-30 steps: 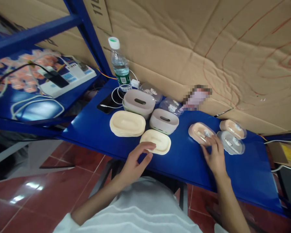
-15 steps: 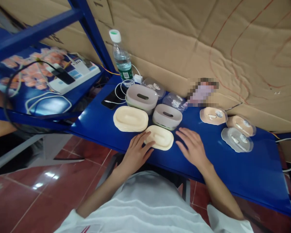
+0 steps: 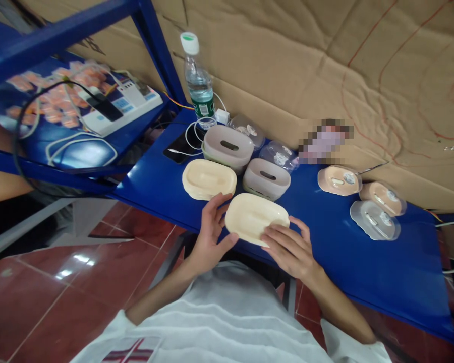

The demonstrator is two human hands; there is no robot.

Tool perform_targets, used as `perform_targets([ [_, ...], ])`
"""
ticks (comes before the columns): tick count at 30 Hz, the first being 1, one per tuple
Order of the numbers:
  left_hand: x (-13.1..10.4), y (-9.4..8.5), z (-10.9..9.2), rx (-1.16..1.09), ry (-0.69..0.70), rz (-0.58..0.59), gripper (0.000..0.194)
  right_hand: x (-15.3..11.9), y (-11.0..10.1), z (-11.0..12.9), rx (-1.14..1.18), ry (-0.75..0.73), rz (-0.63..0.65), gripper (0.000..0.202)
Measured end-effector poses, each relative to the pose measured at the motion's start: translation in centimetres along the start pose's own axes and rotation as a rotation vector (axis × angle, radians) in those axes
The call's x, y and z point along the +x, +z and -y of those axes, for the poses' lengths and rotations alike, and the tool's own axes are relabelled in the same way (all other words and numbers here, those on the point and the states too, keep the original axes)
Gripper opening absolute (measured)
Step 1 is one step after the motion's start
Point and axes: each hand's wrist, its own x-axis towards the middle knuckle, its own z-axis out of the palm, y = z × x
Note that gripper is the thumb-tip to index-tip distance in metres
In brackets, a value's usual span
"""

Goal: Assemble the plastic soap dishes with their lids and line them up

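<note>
A cream oval tray is held up between both hands, above the table's front edge. My left hand grips its left end, thumb at the near rim. On its right end, my right hand has its fingers over the near corner. Another cream oval piece, seemingly a stack, lies on the table just to the left. Behind are two grey-pink oval containers with slots, a larger one and a smaller one.
Clear plastic covers, a water bottle and a dark phone with a white cable stand behind. Packaged pieces lie on the right of the blue table. A power strip is on the left table.
The front cream tray has been lifted off the table toward me. My right hand has moved left onto it, and my left hand has taken its left end.
</note>
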Motion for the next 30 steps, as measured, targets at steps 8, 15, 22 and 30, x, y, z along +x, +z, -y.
perform_targets([
  [8,1.0,0.7,-1.4,-0.715,-0.651,-0.106,0.057,4.6,0.3,-4.6,0.053,0.101,-0.105,0.051],
  [15,0.6,0.8,-1.5,-0.732,-0.627,-0.134,0.056,8.2,2.3,-7.8,-0.089,0.309,0.138,0.034],
  [22,1.3,1.2,-1.1,-0.713,-0.620,-0.131,0.050,8.0,-0.3,-5.3,-0.048,0.261,-0.023,0.025],
  [30,3.2,2.1,-2.6,-0.755,-0.528,-0.148,0.051,8.1,-3.2,-1.0,0.030,0.014,0.108,0.038],
])
